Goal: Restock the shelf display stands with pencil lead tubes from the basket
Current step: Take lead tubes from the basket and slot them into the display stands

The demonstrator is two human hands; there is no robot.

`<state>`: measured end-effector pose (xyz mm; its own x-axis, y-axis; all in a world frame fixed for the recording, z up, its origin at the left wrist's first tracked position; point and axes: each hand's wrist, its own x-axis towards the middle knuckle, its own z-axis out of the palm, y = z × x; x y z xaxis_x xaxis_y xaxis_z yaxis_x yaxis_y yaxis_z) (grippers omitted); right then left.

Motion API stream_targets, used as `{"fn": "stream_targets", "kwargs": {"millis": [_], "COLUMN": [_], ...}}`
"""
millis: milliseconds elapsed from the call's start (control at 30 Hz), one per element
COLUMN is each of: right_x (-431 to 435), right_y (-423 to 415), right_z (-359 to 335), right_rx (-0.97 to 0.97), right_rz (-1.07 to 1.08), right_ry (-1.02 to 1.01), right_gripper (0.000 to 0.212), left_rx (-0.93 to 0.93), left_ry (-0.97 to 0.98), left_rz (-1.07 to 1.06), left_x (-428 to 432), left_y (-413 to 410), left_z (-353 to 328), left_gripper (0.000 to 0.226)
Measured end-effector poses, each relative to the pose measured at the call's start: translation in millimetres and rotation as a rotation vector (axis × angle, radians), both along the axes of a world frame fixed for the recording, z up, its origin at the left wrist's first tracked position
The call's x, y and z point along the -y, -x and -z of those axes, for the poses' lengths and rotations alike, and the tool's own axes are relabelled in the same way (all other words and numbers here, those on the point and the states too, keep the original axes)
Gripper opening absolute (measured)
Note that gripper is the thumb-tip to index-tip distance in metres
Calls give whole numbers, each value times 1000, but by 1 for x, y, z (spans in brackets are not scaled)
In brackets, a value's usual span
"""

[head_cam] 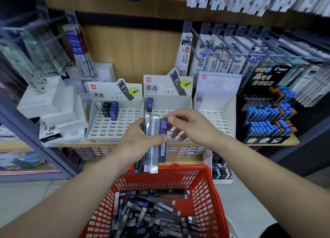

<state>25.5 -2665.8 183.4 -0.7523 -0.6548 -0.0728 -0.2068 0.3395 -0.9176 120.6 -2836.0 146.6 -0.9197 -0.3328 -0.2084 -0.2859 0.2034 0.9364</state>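
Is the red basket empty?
No, not empty. The basket has a big pile of tubes covering its bottom.

Both bare forearms reach forward and angle inward, so the two nearly meet. The left grip (140,139) stands upright, its fingers curled behind a bundle of tubes (153,130) and its thumb pressed flat across their front. The right grip (190,127) comes in palm-down from the right, thumb and forefinger pinching the top of the blue tube (163,128), the other fingers loosely spread below.
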Motion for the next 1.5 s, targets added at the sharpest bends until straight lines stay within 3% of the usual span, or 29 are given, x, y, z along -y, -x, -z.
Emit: {"fn": "stream_targets", "kwargs": {"millis": [100, 233, 300, 400, 600, 633, 733, 867, 1033, 1333, 1500], "right_x": [4, 5, 10, 20, 25, 26, 31, 34, 40, 46, 56], "right_y": [-22, -38, -48, -60, -55, -54, -52, -44, -34, -8, 26], "right_z": [-5, -8, -7, -3, -6, -7, -5, -5, 2, 17, 25], "right_rx": [4, 25, 73, 97, 211, 212, 196, 231, 295, 49, -61], "right_rz": [10, 83, 105, 145, 161, 132, 81, 82, 106, 105, 312], "right_ry": [-5, 42, 76, 98, 174, 164, 140, 236, 283, 44, 45], "right_gripper": [18, 20, 29, 39, 20, 19, 17, 13, 17, 29, 26], "left_rx": [-10, -5, -2, 5, 14, 8, -1, -17, -21, 1, -17], "left_ry": [17, 26, 39, 37, 61, 61, 62, 48, 72, 62, 54], "left_rz": [10, 17, 23, 30, -13, -15, -46, -80, -89, -98, -100], "left_x": [0, -3, -1, 5, 19, 20, 24, 35, 41, 52, 58], "left_y": [-9, -25, -31, -36, -45, -45, -45, -42, -43, -43, -43], "left_z": [-6, -15, -15, -16, -17, -16, -17, -17, -14, -14, -13], "left_gripper": [57, 93, 83, 94, 63, 64, 97, 93, 104, 106, 105]}}
